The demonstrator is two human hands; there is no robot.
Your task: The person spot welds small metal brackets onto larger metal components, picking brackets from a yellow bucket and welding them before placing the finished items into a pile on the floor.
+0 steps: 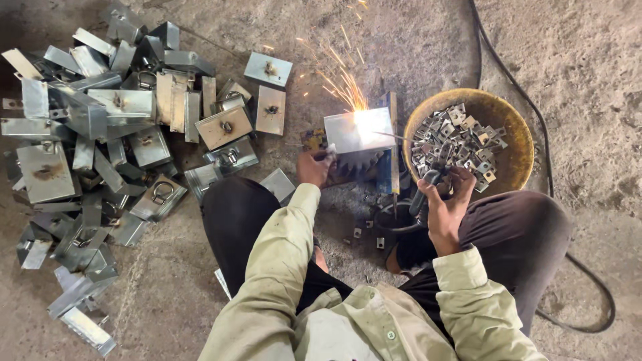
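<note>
Square galvanised steel plate (358, 130) at scene centre, a bright arc and sparks at its right edge. Left hand (313, 167) grips its near-left corner; right hand (447, 200) is clenched around a dark-handled welding electrode holder (422, 194). Right: round rusty pan (518, 157) of small metal brackets (455, 144). Left: pile of finished steel plates (100, 134).

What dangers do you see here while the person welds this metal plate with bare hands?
The left hand steadies the metal plate close to the bright arc, so sparks may burn bare skin. The right hand grips the electrode holder ungloved too. The cable loops beside the knee and might snag.
</note>
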